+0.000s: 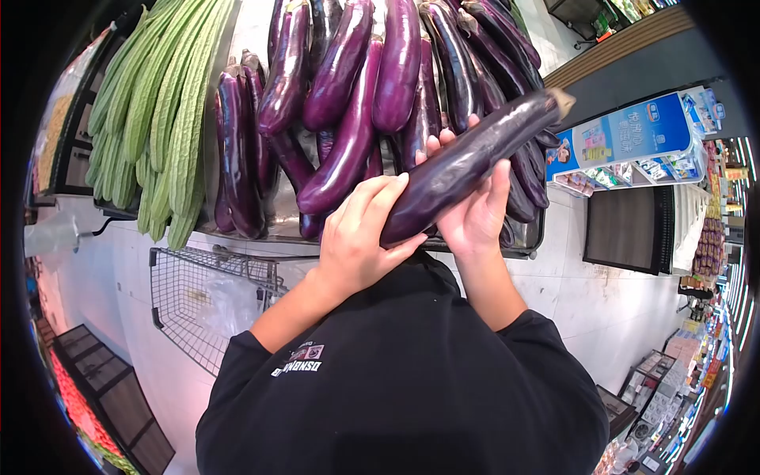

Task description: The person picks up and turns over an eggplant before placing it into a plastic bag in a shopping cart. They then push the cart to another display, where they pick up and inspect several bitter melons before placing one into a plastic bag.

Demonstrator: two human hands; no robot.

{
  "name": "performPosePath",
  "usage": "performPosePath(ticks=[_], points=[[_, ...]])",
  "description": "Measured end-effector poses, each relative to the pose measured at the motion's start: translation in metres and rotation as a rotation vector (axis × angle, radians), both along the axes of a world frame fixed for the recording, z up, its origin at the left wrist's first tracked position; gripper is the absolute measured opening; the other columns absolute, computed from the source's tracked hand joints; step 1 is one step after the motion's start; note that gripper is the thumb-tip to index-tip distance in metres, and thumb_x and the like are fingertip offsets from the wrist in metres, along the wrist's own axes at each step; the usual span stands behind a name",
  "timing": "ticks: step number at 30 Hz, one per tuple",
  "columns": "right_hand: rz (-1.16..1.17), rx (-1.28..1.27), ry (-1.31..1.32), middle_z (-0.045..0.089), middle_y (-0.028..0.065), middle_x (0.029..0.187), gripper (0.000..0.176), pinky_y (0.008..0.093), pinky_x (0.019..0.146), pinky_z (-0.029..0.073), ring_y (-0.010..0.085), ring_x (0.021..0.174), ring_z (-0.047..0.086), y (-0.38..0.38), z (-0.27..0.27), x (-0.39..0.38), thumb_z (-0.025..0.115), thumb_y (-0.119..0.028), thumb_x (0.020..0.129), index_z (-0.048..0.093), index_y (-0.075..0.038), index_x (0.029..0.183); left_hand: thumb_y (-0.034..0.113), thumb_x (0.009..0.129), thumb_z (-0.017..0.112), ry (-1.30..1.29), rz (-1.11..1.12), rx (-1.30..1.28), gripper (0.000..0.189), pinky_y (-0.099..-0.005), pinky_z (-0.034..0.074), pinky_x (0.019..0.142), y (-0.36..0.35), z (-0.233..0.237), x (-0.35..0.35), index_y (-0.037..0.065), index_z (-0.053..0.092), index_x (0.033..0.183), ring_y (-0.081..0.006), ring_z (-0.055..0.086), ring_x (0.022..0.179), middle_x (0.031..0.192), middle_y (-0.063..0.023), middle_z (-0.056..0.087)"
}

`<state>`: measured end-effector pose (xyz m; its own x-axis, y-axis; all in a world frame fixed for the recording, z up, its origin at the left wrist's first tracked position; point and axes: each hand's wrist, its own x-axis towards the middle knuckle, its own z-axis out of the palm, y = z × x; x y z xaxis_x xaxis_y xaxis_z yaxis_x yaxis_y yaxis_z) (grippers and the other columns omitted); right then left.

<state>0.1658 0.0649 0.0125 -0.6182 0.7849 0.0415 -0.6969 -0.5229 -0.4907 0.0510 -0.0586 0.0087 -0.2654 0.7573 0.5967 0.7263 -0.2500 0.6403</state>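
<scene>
A long, dark purple eggplant [475, 162] is held in front of my chest, tilted with its stem end up to the right. My left hand [362, 226] wraps round its lower end, fingers over the top. Beneath the middle of the same eggplant, my right hand [476, 207] supports it, palm up, thumb along the near side and fingertips showing beyond the far side. Just past my hands lies a pile of glossy purple eggplants [348, 158] on a display stand. Part of the pile is hidden behind the held eggplant.
Long green ridged gourds [170, 119] lie left of the eggplants. A wire shopping cart [190, 297] with a clear plastic bag [229, 305] stands below left. At the right are a blue promotional shelf [625, 142] and a dark crate [625, 229]. Stocked shelves line the far right.
</scene>
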Motion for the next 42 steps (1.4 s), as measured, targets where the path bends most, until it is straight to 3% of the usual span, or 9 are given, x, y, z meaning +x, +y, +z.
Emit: performPosePath(ticks=[4, 7, 42], points=[[0.000, -0.111, 0.045, 0.061, 0.0088, 0.117, 0.061, 0.0496, 0.106, 0.045, 0.0256, 0.114, 0.060, -0.003, -0.010, -0.009, 0.065, -0.042, 0.093, 0.040, -0.017, 0.143, 0.022, 0.060, 0.089, 0.055, 0.038, -0.041, 0.076, -0.0396, 0.055, 0.083, -0.008, 0.008, -0.005, 0.002, 0.058, 0.127, -0.0321, 0.065, 0.100, 0.117, -0.0159, 0.060], [0.019, -0.020, 0.064, 0.062, 0.0084, 0.117, 0.060, 0.0487, 0.106, 0.046, 0.0255, 0.114, 0.060, -0.009, -0.005, -0.013, 0.065, -0.040, 0.094, 0.039, -0.017, 0.143, 0.022, 0.060, 0.089, 0.059, 0.055, -0.039, 0.077, -0.0395, 0.055, 0.083, -0.017, 0.008, -0.005, 0.002, 0.058, 0.128, -0.0320, 0.065, 0.100, 0.118, -0.0159, 0.060], [0.106, 0.113, -0.011, 0.054, 0.0101, 0.119, 0.071, 0.0466, 0.107, 0.043, 0.0254, 0.113, 0.055, -0.015, 0.004, -0.031, 0.066, -0.042, 0.091, 0.033, -0.016, 0.148, 0.022, 0.062, 0.088, 0.021, 0.166, -0.002, 0.079, -0.0405, 0.054, 0.087, -0.029, 0.005, -0.010, 0.002, 0.056, 0.131, -0.0322, 0.064, 0.103, 0.118, -0.0152, 0.060]])
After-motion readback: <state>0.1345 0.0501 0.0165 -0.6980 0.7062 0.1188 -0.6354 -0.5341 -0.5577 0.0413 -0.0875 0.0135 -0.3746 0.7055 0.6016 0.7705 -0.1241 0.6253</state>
